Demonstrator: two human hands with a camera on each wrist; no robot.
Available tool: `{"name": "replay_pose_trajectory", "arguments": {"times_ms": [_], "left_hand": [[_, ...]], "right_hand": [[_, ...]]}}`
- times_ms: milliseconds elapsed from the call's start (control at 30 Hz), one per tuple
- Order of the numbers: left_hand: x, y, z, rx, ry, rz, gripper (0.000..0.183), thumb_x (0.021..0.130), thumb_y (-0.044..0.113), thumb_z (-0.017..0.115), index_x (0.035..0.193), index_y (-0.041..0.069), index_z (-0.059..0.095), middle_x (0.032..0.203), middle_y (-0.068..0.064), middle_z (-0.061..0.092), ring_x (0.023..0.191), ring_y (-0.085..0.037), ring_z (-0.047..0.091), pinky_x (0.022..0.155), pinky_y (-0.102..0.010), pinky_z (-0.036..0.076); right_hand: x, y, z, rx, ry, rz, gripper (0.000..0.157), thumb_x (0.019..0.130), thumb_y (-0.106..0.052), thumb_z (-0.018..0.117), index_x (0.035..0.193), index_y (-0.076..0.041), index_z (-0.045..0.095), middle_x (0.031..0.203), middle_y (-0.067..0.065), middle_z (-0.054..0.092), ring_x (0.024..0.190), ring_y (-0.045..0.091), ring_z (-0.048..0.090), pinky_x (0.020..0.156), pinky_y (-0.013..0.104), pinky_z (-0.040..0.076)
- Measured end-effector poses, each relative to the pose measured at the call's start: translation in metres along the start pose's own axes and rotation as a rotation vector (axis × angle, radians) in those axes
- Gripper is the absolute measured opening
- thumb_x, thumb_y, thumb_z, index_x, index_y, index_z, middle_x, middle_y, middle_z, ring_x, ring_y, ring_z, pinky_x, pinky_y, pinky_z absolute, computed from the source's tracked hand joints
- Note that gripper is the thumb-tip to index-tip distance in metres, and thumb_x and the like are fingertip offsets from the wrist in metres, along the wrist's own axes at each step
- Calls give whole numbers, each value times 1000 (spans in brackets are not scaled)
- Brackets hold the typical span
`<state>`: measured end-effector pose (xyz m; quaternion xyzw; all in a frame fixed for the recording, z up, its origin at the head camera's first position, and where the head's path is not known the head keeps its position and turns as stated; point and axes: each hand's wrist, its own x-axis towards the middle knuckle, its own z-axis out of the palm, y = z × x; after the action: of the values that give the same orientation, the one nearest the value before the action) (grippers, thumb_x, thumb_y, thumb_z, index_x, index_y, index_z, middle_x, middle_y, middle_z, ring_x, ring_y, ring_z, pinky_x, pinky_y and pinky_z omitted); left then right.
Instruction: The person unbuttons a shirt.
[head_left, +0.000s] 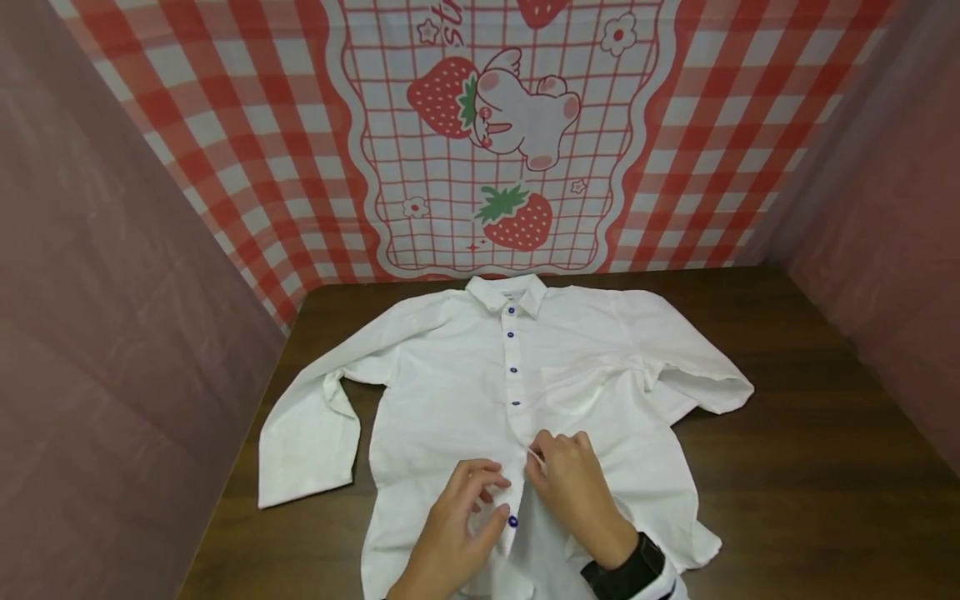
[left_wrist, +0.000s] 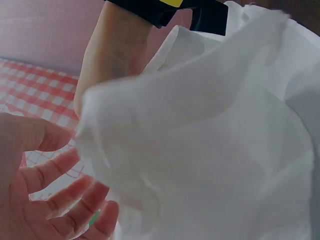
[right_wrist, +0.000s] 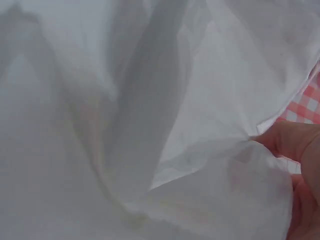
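Currently, from where I stand, a white collared cotton-look shirt with dark blue buttons (head_left: 442, 400) lies front up on the dark brown wood-grain surface (head_left: 832, 442), collar at twelve o'clock. Clock readings taken from the shirt's centre, head view.

Right hand (head_left: 570, 483): thumb and fingers clamped on the shirt's front edge, pinching a lifted fold just below centre; a black wristwatch (head_left: 624, 571) sits on that wrist.

Left hand (head_left: 461, 521): fingers apart, loosely bent, near the front edge toward seven o'clock. Its thumb is beside a low round blue button (head_left: 513, 522) at six o'clock; contact cannot be told.

Four further buttons run up toward twelve. One sleeve bends down toward eight o'clock; the other reaches toward three.

Surroundings: red-and-white checked strawberry-print cloth (head_left: 697, 125) hanging at twelve o'clock; dusty-pink fabric panels (head_left: 112, 317) at ten and two.
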<state>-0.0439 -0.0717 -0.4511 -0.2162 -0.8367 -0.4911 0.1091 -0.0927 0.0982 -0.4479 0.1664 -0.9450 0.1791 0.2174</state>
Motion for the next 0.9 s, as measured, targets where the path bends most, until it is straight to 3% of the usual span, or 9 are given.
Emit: {"name": "replay_pose_trajectory", "arguments": {"times_ms": [300, 467, 667, 800, 900], "left_hand": [[21, -1, 15, -140, 1, -3, 40, 90, 11, 59, 128, 11, 49, 136, -11, 42, 80, -5, 58, 77, -27, 53], [30, 0, 23, -195, 12, 31, 46, 92, 12, 56, 135, 7, 41, 138, -12, 39, 94, -14, 59, 82, -33, 52], [39, 3, 27, -91, 81, 150, 40, 94, 10, 53, 133, 5, 43, 132, -11, 46, 118, -21, 50, 98, -33, 43], [42, 4, 27, -20, 124, 173, 32, 94, 14, 53, 126, 9, 50, 123, -7, 53, 115, -19, 52, 98, -31, 42], [43, 5, 26, -5, 127, 172, 26, 94, 15, 55, 119, 10, 54, 114, -4, 55, 107, -16, 55, 91, -30, 46]], "right_hand": [[3, 0, -10, 105, 238, -14, 10, 72, -5, 65, 70, -9, 56, 57, -3, 57, 54, 13, 51, 64, 29, 35], [2, -2, -15, 172, 324, -13, 9, 73, -6, 63, 71, -10, 55, 57, -4, 54, 56, 11, 47, 65, 28, 35], [0, -4, -20, 248, 395, -59, 10, 71, -3, 63, 71, -9, 56, 60, -4, 52, 57, 9, 48, 67, 27, 33], [-4, -5, -21, 294, 400, -99, 13, 69, 0, 66, 74, -9, 57, 64, -5, 54, 60, 9, 49, 69, 28, 34], [-8, -5, -23, 310, 381, -104, 16, 69, 1, 68, 74, -9, 58, 65, -5, 54, 61, 9, 49, 70, 28, 34]]}}
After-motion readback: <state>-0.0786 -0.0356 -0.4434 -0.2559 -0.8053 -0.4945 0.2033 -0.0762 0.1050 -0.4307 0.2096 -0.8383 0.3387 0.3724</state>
